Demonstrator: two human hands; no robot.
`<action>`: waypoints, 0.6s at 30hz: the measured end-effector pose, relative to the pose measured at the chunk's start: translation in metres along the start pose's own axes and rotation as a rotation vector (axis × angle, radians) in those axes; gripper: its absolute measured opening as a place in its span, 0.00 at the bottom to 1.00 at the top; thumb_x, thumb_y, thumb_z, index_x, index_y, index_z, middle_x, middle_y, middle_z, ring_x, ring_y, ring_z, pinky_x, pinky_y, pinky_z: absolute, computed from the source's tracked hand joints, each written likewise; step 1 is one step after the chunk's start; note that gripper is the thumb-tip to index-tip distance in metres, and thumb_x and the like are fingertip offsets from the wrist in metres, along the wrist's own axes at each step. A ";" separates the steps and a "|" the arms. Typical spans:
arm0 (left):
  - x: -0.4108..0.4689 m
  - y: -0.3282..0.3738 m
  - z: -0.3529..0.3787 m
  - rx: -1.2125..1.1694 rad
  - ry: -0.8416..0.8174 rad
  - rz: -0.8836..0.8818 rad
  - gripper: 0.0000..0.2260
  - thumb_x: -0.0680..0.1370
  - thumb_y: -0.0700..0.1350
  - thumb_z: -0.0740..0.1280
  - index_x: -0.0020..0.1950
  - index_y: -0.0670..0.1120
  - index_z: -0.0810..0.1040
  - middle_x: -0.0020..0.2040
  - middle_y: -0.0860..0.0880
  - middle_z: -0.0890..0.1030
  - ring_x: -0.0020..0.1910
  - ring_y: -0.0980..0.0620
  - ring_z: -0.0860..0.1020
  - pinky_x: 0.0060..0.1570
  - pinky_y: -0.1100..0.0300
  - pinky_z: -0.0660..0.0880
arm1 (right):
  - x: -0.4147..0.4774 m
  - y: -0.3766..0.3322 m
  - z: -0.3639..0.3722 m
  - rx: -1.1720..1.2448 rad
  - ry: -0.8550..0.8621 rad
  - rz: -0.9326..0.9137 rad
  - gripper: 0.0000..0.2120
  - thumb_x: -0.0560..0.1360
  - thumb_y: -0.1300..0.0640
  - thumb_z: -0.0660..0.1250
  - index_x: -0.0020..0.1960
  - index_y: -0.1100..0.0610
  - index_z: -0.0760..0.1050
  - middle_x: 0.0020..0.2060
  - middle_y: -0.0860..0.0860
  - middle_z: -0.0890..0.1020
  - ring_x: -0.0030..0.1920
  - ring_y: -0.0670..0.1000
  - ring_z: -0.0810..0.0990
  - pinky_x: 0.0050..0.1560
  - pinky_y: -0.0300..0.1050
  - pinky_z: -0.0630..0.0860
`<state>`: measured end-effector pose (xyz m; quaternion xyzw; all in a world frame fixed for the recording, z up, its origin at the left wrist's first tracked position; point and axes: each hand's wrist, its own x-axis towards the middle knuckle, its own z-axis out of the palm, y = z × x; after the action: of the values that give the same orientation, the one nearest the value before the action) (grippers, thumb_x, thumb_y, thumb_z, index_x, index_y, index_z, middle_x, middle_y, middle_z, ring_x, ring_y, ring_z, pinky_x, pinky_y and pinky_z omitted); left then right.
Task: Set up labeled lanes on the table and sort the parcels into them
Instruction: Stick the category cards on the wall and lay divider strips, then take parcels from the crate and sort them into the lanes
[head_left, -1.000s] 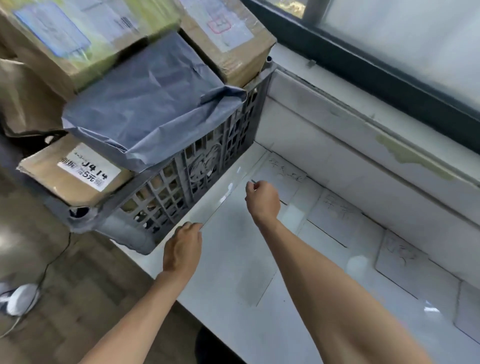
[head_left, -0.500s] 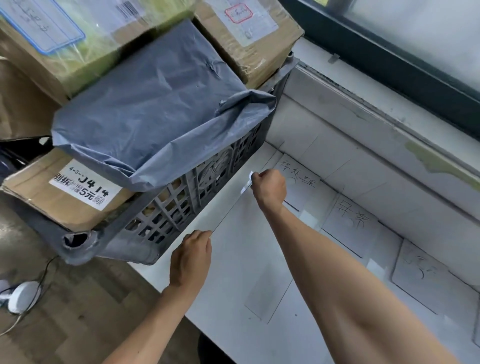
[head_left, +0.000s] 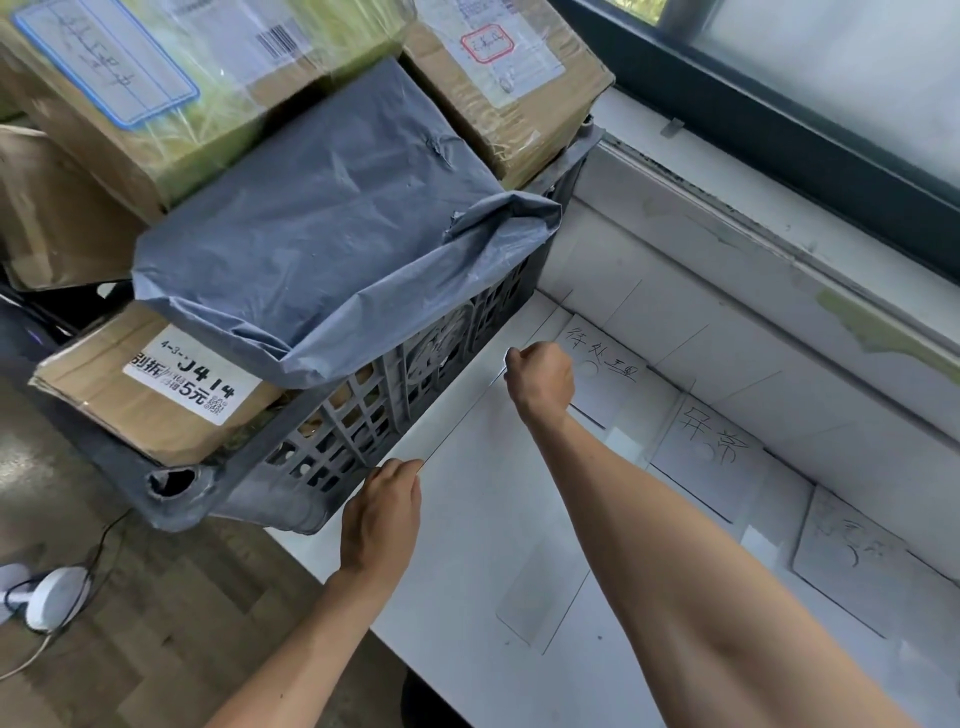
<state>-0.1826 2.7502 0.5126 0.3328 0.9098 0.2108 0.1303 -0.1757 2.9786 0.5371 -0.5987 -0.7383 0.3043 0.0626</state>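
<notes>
1. Strip of clear tape (head_left: 464, 416): thin and taut, it runs slantwise along the left edge of the white worktop (head_left: 493, 561), just beside the grey crate (head_left: 363, 421). Whether it touches the surface cannot be told.
2. Right grip (head_left: 543, 382): fingers curled, pinching the strip's far end beside the first label (head_left: 610, 376), near the back edge. Left grip (head_left: 382, 514): fingers curled on the near end, at the front-left corner.
3. Change: over the last second both grips have kept their hold and the strip has stayed stretched. The right grip has reached slightly farther back, up to the first label's left edge. Judged from this, lane marking continues; the strip is aligned but not pressed down.
4. Second label (head_left: 711, 447) and third label (head_left: 852, 561), both handwritten paper, continue the row along the back edge, with dark lines between them.
5. Parcels: all are in the crate, namely a grey poly mailer (head_left: 337, 218), a cardboard box marked J414 (head_left: 104, 395), and two taped cartons behind. Sorting has not begun.
</notes>
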 end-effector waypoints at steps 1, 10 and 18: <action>0.000 -0.001 0.001 -0.003 -0.001 -0.001 0.09 0.79 0.36 0.67 0.58 0.39 0.83 0.50 0.43 0.85 0.47 0.43 0.83 0.39 0.54 0.78 | 0.000 -0.001 -0.001 -0.001 0.000 0.001 0.13 0.75 0.58 0.63 0.40 0.67 0.78 0.36 0.59 0.82 0.33 0.59 0.74 0.33 0.44 0.68; -0.019 0.024 -0.020 -0.034 0.046 0.079 0.20 0.80 0.46 0.68 0.71 0.44 0.74 0.67 0.48 0.76 0.67 0.46 0.74 0.62 0.53 0.75 | -0.022 0.021 -0.031 0.065 -0.025 -0.026 0.24 0.83 0.46 0.59 0.41 0.61 0.81 0.36 0.53 0.85 0.36 0.56 0.83 0.45 0.49 0.81; -0.071 0.083 -0.105 -0.148 0.180 0.257 0.18 0.62 0.51 0.82 0.51 0.55 0.86 0.47 0.61 0.83 0.43 0.61 0.83 0.36 0.70 0.76 | -0.065 0.037 -0.104 0.116 0.015 -0.065 0.17 0.82 0.49 0.59 0.40 0.57 0.78 0.38 0.53 0.84 0.38 0.57 0.83 0.46 0.51 0.81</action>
<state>-0.1233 2.7292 0.6505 0.4157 0.8498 0.3210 0.0444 -0.0787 2.9610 0.6192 -0.5721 -0.7379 0.3398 0.1124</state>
